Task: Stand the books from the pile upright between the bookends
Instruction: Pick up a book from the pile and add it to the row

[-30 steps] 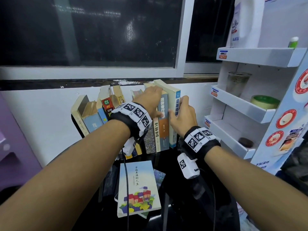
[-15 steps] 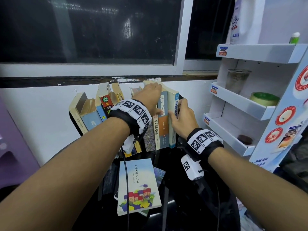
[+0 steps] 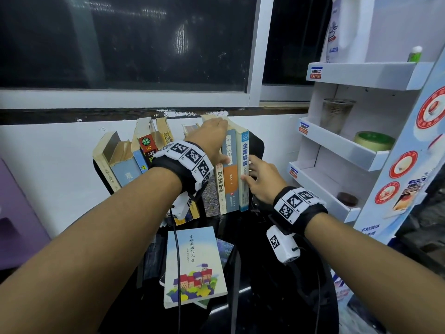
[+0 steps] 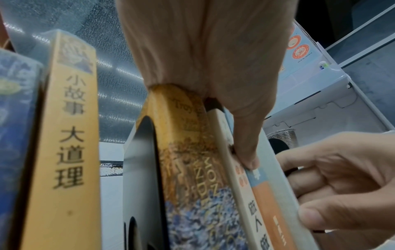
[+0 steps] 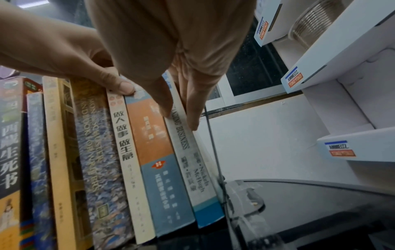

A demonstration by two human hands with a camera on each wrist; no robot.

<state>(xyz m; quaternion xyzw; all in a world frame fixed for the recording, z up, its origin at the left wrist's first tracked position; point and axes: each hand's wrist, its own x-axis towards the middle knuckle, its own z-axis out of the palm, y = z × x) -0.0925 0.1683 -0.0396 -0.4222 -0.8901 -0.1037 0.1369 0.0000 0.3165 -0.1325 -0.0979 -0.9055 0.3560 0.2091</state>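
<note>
The upright row of books (image 3: pixel 231 169) stands on the dark counter (image 3: pixel 277 285). The left hand (image 3: pixel 212 138) is a grip clamped over the row's top, thumb on the spines. The right hand (image 3: pixel 262 182) is a grip with near-straight fingers pressing the white-spined book (image 5: pixel 188 152), lettered "BUSINESS". Below both grips lies the pile (image 3: pixel 192 266), flat. Right of them, shelf labels (image 5: pixel 340 148) read "AMMEITZ".
</note>
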